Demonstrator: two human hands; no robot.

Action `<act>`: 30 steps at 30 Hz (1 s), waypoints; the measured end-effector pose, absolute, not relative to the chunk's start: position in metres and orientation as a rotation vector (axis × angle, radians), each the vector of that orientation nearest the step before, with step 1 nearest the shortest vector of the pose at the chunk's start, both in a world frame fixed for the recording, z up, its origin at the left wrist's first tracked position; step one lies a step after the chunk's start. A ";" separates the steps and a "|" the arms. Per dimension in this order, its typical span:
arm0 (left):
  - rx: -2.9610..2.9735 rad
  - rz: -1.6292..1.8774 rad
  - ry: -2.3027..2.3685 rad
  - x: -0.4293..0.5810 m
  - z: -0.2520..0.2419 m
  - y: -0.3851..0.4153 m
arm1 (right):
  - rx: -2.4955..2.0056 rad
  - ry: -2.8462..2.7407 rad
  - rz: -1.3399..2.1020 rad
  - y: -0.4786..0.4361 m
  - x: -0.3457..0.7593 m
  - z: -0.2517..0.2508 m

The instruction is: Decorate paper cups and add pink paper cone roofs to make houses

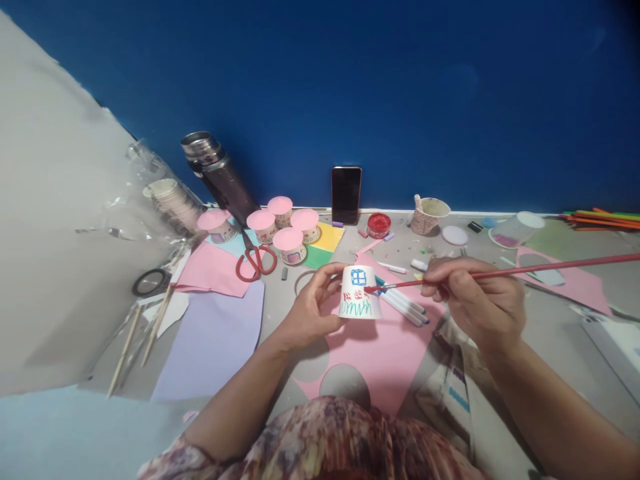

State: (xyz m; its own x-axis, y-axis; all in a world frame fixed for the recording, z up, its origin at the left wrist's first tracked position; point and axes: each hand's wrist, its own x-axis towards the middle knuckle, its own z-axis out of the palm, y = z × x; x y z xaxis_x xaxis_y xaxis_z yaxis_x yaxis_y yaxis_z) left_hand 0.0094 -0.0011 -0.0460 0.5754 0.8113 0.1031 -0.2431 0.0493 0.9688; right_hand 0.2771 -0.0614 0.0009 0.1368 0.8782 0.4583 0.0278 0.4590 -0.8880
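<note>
My left hand [319,303] grips a white paper cup [360,297], turned upside down and held above the pink paper. On the cup's side are a blue window drawing, red marks and a green zigzag line. Pinched in my right hand [477,300] is a thin red paintbrush [540,268], whose red-tipped bristles meet the cup's side near the red marks. Behind the cup, several markers [403,303] lie on the pink paper [380,360]. A small pot of red paint [379,225] stands farther back.
Several finished-looking cups with pink paper tops [290,243] stand at the back left, beside red-handled scissors [257,261] and a dark thermos [220,177]. A phone [346,193] leans on the blue wall. A paper cup [430,215] stands at the back right. A purple sheet [215,347] lies left.
</note>
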 end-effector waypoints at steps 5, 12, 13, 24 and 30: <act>1.288 0.877 0.564 0.009 -0.045 -0.001 | -0.900 -1.273 0.753 -0.061 0.278 0.003; 1.277 0.854 0.588 0.009 -0.041 -0.001 | -0.893 -1.295 0.771 -0.059 0.277 0.003; 1.271 0.852 0.589 0.009 -0.040 -0.001 | -0.890 -1.288 0.766 -0.059 0.277 0.003; 1.267 0.870 0.569 0.009 -0.046 -0.001 | -0.913 -1.242 0.767 -0.062 0.277 0.005; 1.318 0.873 0.566 0.008 -0.048 -0.001 | -0.912 -1.278 0.770 -0.061 0.274 0.003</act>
State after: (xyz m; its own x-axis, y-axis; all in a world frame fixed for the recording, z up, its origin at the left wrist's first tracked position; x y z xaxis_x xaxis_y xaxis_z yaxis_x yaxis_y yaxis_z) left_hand 0.0079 -0.0009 -0.0483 0.5744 0.8102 0.1170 -0.2232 0.0175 0.9746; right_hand 0.2744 -0.0606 0.0034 0.1433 0.8819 0.4491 0.0158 0.4517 -0.8921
